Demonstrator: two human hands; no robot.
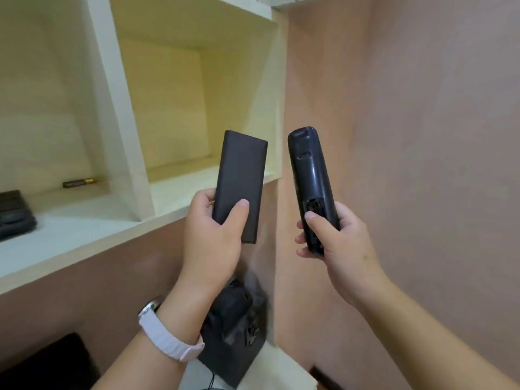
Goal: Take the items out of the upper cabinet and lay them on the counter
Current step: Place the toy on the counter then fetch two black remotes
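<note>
Left wrist: a pale pink watch strap [168, 336] wraps it, nearest the camera.
Left hand [213, 235]: raised, its fingers [203, 196] and thumb curled round the lower end of a flat black rectangular slab [242, 178], which stands nearly upright. Whether it is a power bank or a remote is unclear.
Right hand [337, 243]: raised beside it, fingers [302, 238] wrapped round the lower half of a black remote control [309, 175]. The remote's back faces the camera and the thumb rests by an open battery bay.
Held things: side by side in the air, apart, in front of the cabinet's lower right corner.
Table: a white surface [284, 370] low between the forearms, in a wall corner.
On the table: a blurred black device [233, 327] with a thin black cable [211, 381] by it.
Lower left: a dark shape [56, 361], too dim to name.
Cabinet [123, 108]: cream, without doors in view, split by an upright divider.
Left compartment: a black and gold battery [80, 182] lies on its floor towards the back; a black box [14, 212] sits at the frame's left edge.
Right compartment [168, 108]: bare cream walls and floor show.
Wall [422, 136]: plain dusty pink, filling the right side.
Open room: free air lies between the hands and the cabinet's front edge.
</note>
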